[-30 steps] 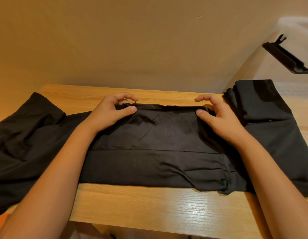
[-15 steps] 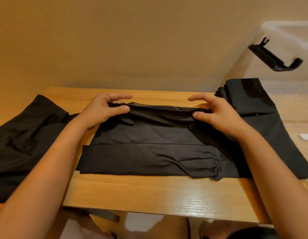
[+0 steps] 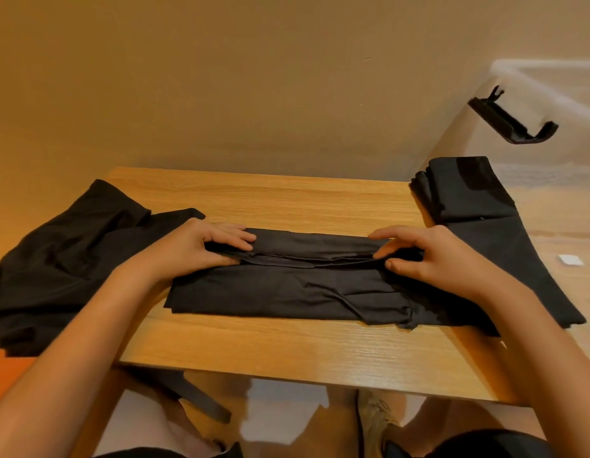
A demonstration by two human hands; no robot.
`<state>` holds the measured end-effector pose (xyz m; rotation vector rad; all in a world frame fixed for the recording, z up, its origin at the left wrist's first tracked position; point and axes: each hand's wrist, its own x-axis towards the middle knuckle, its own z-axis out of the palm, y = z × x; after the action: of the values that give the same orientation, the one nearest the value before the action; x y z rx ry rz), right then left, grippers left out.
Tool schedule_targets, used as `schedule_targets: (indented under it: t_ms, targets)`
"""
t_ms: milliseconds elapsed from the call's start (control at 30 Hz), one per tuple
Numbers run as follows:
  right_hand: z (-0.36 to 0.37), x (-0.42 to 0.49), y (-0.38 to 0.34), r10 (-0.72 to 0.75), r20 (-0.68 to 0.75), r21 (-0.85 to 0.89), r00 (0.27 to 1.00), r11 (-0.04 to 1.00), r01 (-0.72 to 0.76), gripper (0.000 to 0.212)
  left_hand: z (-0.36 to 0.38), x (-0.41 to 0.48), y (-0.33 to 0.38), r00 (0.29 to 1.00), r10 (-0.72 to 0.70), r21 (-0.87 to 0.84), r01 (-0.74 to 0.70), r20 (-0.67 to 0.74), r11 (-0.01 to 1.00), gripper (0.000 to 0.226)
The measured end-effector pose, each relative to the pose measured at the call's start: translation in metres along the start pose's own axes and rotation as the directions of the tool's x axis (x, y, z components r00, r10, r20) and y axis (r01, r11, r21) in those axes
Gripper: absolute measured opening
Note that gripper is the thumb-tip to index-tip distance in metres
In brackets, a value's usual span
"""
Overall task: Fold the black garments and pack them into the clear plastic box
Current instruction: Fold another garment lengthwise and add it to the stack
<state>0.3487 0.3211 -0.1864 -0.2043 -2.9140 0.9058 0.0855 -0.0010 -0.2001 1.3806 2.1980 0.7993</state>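
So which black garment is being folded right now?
The middle garment: the left hand and right hand pinch its fold. The left garment and right garment lie aside.

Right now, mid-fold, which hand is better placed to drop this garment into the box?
Right, likely. The right hand pinches the end of the garment nearest the box, which stands at the right of the table. The left hand pinches the far end, beside the loose pile.

Wooden table (image 3: 287,352) under black garments (image 3: 287,289).
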Motion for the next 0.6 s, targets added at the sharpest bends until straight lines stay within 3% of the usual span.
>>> schedule_targets:
  t_ms: [233, 367, 433, 500, 600]
  targets:
    - [0.001, -0.007, 0.006, -0.004, -0.053, -0.050, 0.999, 0.999, 0.001, 0.052, -0.003, -0.007, 0.015, 0.995, 0.003, -0.006, -0.004, -0.097, 1.000, 0.044]
    - [0.000, -0.011, 0.002, 0.017, -0.069, 0.000, 0.997, 1.000, -0.017, 0.038, -0.008, -0.015, 0.016, 0.995, -0.080, -0.087, 0.074, -0.065, 0.993, 0.044]
    - [0.000, -0.012, 0.000, 0.026, -0.129, 0.052, 0.991, 0.998, -0.019, 0.032, -0.007, -0.019, 0.014, 0.985, -0.097, -0.117, 0.080, -0.141, 0.990, 0.045]
    - [0.002, -0.010, -0.001, 0.033, -0.211, 0.068, 0.977, 0.997, -0.019, 0.028, -0.001, -0.019, 0.012, 0.952, -0.092, -0.169, 0.043, -0.293, 0.985, 0.031]
    - [0.006, -0.003, 0.001, 0.048, -0.226, 0.026, 0.973, 0.999, -0.043, 0.028, 0.006, -0.015, 0.011, 0.906, -0.080, -0.166, 0.011, -0.415, 0.986, 0.021]
